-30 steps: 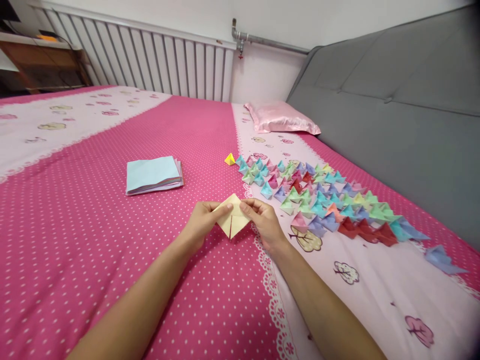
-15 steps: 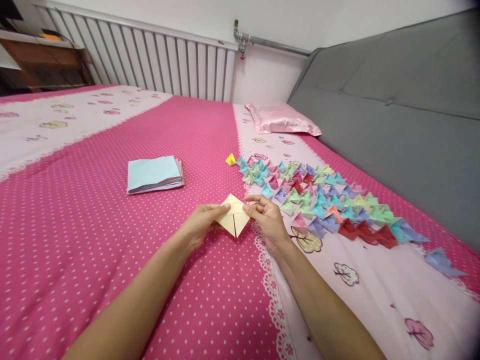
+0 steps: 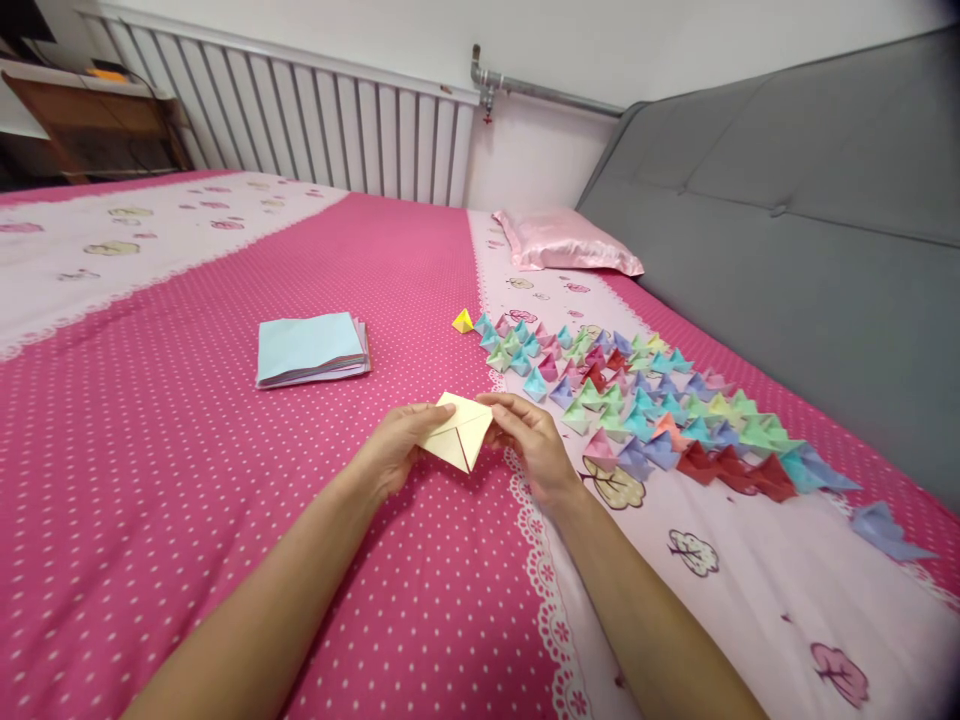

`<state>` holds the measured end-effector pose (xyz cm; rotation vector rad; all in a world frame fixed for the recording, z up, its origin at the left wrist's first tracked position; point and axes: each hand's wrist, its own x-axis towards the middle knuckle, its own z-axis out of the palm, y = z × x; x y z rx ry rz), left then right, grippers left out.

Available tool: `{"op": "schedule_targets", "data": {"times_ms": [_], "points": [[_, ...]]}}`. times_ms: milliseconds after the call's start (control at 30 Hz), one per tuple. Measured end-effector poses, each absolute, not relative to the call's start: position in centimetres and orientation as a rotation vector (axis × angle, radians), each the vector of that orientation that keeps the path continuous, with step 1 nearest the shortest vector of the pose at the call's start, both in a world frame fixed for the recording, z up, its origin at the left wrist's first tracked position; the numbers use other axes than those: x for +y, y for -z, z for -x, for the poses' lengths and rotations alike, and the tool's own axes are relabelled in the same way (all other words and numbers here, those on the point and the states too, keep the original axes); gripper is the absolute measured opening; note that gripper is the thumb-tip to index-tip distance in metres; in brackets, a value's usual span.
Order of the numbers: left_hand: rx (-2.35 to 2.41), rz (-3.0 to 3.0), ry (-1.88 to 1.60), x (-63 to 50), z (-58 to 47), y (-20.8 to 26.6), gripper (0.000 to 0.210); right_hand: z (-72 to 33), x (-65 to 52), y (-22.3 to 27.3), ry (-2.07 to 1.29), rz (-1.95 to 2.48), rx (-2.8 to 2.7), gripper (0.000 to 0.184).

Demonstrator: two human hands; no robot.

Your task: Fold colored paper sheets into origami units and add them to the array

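Observation:
A small pale yellow folded paper (image 3: 459, 432) is held up over the pink dotted bedspread, with a slit running down its front to the lower point. My left hand (image 3: 397, 445) pinches its left side, thumb on top and the other fingers underneath. At its right edge is my right hand (image 3: 531, 440), closed with thumb and forefinger at the corner; part of that grip is hidden. Beyond my hands stands a bright yellow folded paper piece (image 3: 463, 321). Rows of colourful folded paper boats (image 3: 645, 400) spread out to the right.
A stack of coloured paper sheets (image 3: 311, 345), light blue on top, lies at the left on the bedspread (image 3: 187, 450). A pink pillow (image 3: 566, 240) rests farther back, beside the grey headboard (image 3: 787, 190). A white radiator (image 3: 300, 120) lines the wall.
The pale yellow paper has turned and tilted between my hands, from an upright diamond to a slanted shape. My right fingers have shifted at its right corner. The boats and paper stack stay put.

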<state>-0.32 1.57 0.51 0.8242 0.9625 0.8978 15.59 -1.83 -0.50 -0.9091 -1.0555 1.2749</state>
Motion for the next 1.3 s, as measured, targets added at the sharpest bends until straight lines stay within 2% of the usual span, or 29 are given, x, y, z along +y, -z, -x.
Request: {"op": "schedule_targets", "data": {"times_ms": [200,533,767,1033,1300], "points": [[0.968,-0.754,-0.943,1.6,0.3,-0.5,0.013,-15.6,-1.7,0.7,-1.156,0.902,-1.211,0.033],[0.976,-0.802,-0.926,1.5,0.3,-0.7,0.012,-15.7,-1.4,1.2,-0.815,0.969,-1.487,0.021],[0.932,-0.889,-0.904,1.6,0.4,-0.1,0.014,-15.7,-1.4,1.3,-0.845,0.984,-1.429,0.008],[0.904,-0.934,-0.864,1.5,0.3,-0.3,0.015,-15.5,-1.4,1.7,-0.984,1.014,-1.288,0.015],[0.918,-1.074,-0.821,1.1,0.4,-0.4,0.018,-15.5,-1.5,1.4,-1.029,1.025,-1.172,0.030]]}}
